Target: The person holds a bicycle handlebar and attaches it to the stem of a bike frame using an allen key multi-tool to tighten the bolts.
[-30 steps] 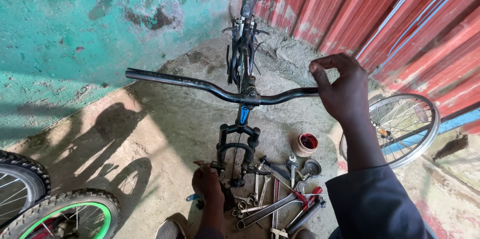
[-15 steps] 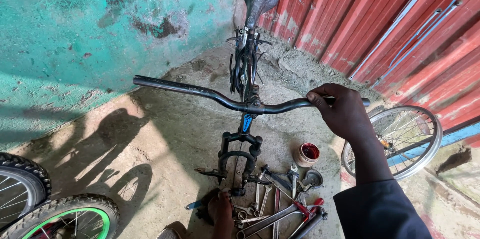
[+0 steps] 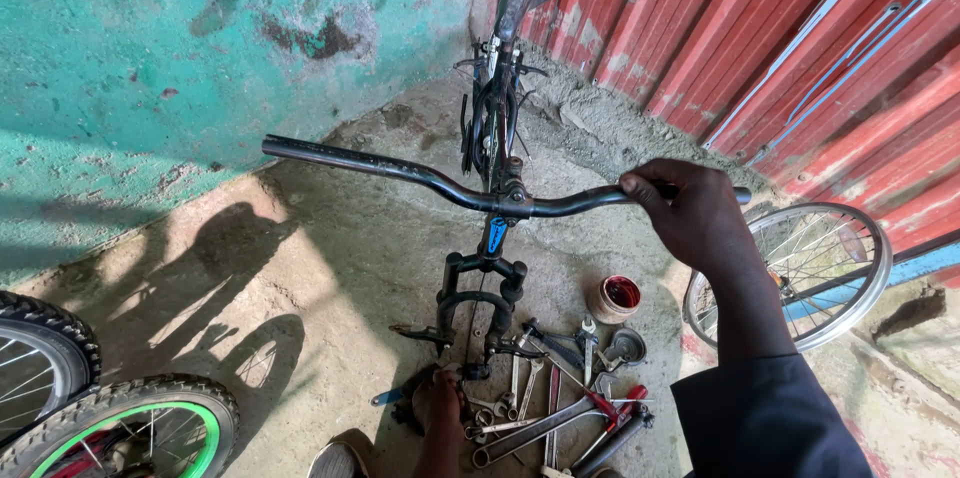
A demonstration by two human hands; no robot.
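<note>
Bicycle frame point(image 3: 495, 118) upright on concrete floor point(image 3: 330, 268), front wheel removed, saddle at far end. Right hand point(image 3: 690, 213) wraps fingers tight round right end of handlebar point(image 3: 400, 170). Left hand point(image 3: 438, 406) below fork point(image 3: 480, 303), at its lower end; fingers' posture cannot be told. Spanners point(image 3: 545, 403) lie right of fork. Frame judged rigid, fairly heavy, tip-prone; best gripped at handlebar and fork.

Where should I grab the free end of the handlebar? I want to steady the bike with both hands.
Grip the bare left end of the handlebar, coming from above with fingers wrapped round it. The bar is a thin round tube lying nearly level, and that end is open, mirroring where the right hand already holds.
</note>
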